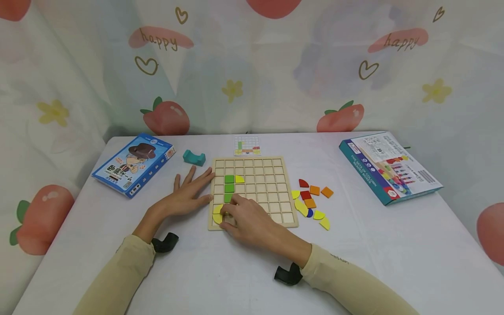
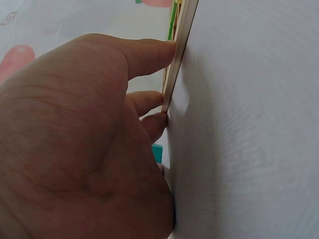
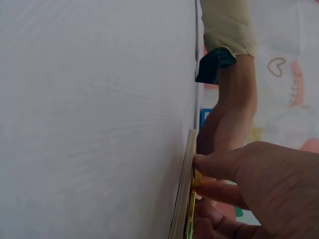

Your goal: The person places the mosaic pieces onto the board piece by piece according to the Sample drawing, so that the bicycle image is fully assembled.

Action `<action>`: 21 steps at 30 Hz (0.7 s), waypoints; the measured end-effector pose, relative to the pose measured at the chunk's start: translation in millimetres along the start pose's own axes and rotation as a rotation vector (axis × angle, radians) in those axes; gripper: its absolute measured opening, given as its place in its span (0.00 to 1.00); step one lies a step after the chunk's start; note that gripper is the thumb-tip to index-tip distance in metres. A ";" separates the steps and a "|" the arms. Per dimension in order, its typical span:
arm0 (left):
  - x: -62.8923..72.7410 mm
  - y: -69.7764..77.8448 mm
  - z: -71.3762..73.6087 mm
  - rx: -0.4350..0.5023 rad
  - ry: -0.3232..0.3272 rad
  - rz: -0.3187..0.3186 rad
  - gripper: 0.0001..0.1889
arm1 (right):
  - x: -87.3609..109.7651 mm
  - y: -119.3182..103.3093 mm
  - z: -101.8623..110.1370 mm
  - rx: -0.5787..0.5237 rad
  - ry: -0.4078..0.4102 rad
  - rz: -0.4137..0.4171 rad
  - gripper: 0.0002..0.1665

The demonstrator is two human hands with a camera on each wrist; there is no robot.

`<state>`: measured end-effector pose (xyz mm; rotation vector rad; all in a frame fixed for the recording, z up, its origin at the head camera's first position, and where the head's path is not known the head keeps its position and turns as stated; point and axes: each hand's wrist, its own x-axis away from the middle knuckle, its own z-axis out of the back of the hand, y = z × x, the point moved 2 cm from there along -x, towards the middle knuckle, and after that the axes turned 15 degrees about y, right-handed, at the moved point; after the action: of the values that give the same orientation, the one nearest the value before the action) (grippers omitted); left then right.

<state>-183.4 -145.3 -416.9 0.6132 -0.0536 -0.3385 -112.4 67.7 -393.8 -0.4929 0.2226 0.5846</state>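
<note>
A wooden grid board (image 1: 271,192) lies flat on the table, with green square tiles (image 1: 229,188) in one column and a yellow rounded tile (image 1: 239,179) beside the top one. My left hand (image 1: 185,197) touches the board's left edge, its fingers spread and nearly straight. Over the lower left cells, my right hand (image 1: 252,221) pinches a yellow tile (image 3: 198,177) between thumb and index finger, down at the board's surface. More yellow (image 1: 217,214) shows at the left of those fingertips. The right hand covers part of the board's lower rows.
Loose red, orange, yellow and blue tiles (image 1: 309,203) lie right of the board. A pattern card (image 1: 247,145) lies behind it. A teal notched block (image 1: 194,158) and a blue box (image 1: 134,164) are at left. Another box (image 1: 390,166) sits at right.
</note>
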 end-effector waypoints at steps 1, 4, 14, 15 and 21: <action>0.3 0.3 0.1 0.002 0.000 0.001 0.39 | 0.3 0.1 -0.1 -0.003 0.001 -0.001 0.13; 0.8 0.9 0.2 0.000 0.000 0.002 0.39 | 1.0 0.4 -0.5 -0.011 0.005 0.003 0.12; 0.2 -0.7 -1.1 0.002 0.000 0.000 0.38 | 1.4 0.5 -0.3 -0.012 -0.001 -0.012 0.13; 0.1 -0.8 -1.2 0.001 0.001 -0.001 0.38 | 1.4 0.5 -0.2 -0.011 -0.002 -0.013 0.14; -0.4 -2.1 -2.0 -0.004 0.004 -0.006 0.38 | 2.2 1.3 1.7 -0.003 -0.012 -0.026 0.16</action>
<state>-184.2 -145.7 -419.8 0.6102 -0.0469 -0.3425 -111.2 70.5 -393.6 -0.4944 0.2036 0.5623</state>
